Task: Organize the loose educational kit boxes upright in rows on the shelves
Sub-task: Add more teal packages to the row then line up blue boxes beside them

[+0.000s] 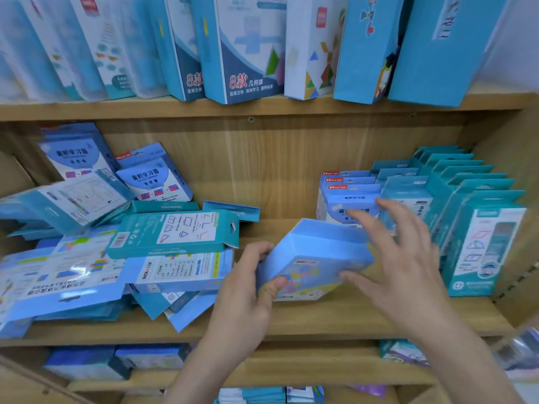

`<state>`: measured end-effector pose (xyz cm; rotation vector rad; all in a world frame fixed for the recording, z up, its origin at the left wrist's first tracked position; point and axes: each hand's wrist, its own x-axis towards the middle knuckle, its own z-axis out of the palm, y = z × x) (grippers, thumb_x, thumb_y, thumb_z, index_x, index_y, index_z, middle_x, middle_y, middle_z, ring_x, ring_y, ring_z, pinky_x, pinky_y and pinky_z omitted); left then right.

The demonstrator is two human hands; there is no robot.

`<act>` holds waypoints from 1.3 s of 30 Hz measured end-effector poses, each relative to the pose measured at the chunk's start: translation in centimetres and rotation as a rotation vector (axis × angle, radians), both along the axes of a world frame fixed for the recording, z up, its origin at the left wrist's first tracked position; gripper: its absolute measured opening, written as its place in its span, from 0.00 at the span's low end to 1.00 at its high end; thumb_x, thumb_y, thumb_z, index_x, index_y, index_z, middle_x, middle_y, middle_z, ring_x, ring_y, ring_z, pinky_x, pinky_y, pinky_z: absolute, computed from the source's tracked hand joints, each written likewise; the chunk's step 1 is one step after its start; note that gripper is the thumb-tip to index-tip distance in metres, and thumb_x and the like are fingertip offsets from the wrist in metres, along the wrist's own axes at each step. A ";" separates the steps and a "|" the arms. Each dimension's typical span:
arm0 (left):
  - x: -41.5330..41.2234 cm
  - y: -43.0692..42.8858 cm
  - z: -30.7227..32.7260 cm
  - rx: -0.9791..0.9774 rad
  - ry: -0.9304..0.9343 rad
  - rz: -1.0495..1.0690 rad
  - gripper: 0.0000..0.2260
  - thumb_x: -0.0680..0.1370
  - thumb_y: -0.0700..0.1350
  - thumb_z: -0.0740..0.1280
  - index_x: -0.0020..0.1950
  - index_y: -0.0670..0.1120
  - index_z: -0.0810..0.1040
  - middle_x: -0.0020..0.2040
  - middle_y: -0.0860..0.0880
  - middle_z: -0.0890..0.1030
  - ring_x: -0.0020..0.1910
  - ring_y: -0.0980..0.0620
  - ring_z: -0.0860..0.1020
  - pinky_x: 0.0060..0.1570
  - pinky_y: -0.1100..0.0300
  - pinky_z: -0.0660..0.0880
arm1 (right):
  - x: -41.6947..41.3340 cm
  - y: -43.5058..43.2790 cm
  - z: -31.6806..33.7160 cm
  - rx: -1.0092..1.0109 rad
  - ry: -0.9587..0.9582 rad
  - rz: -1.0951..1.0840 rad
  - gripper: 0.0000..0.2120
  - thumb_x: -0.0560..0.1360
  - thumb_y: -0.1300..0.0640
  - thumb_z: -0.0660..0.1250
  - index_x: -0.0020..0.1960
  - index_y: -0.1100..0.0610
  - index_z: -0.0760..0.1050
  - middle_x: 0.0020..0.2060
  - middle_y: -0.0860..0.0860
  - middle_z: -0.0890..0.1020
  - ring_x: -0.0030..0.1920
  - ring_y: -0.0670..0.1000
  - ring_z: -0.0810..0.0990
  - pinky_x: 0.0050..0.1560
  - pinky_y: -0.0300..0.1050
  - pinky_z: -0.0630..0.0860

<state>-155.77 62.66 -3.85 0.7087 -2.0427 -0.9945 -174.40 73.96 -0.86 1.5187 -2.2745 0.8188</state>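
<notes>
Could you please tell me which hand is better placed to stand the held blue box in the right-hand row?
Probably the left hand: its fingers grip the blue box at its left end. The right hand is open beside the box's right end, nearer the upright row.

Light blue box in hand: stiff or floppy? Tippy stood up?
Probably stiff: light blue box shows crisp edges in the left hand's grip. Likely light, held by one end. Narrow, so may tip unless leaned on upright row.
</notes>
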 end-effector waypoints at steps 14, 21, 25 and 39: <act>-6.2 -12.3 8.6 -0.380 -0.909 0.193 0.20 0.74 0.49 0.67 0.65 0.51 0.72 0.63 0.48 0.77 0.61 0.45 0.74 0.57 0.53 0.73 | -6.0 -8.6 6.1 0.214 -0.175 0.055 0.22 0.65 0.41 0.74 0.54 0.45 0.71 0.42 0.46 0.80 0.44 0.54 0.77 0.42 0.49 0.74; -9.0 -16.2 6.0 -0.270 -1.339 0.160 0.21 0.71 0.59 0.69 0.63 0.55 0.75 0.58 0.52 0.78 0.57 0.47 0.77 0.50 0.54 0.72 | -6.6 -14.2 6.9 0.289 0.151 0.102 0.20 0.70 0.39 0.69 0.54 0.50 0.69 0.37 0.47 0.75 0.46 0.55 0.79 0.42 0.47 0.63; -8.4 -18.3 6.2 -0.348 -1.259 0.226 0.14 0.74 0.56 0.66 0.58 0.56 0.79 0.55 0.49 0.81 0.55 0.45 0.78 0.48 0.54 0.74 | -7.2 -16.6 6.5 0.283 0.220 0.112 0.20 0.71 0.42 0.69 0.57 0.50 0.69 0.45 0.49 0.81 0.49 0.55 0.79 0.50 0.50 0.66; -5.2 -19.0 6.9 -0.597 -1.082 0.493 0.20 0.76 0.38 0.60 0.62 0.58 0.74 0.52 0.50 0.82 0.53 0.47 0.78 0.60 0.51 0.67 | -7.5 -21.4 2.9 0.425 0.376 0.144 0.15 0.71 0.57 0.70 0.55 0.52 0.70 0.50 0.49 0.80 0.54 0.54 0.78 0.58 0.53 0.64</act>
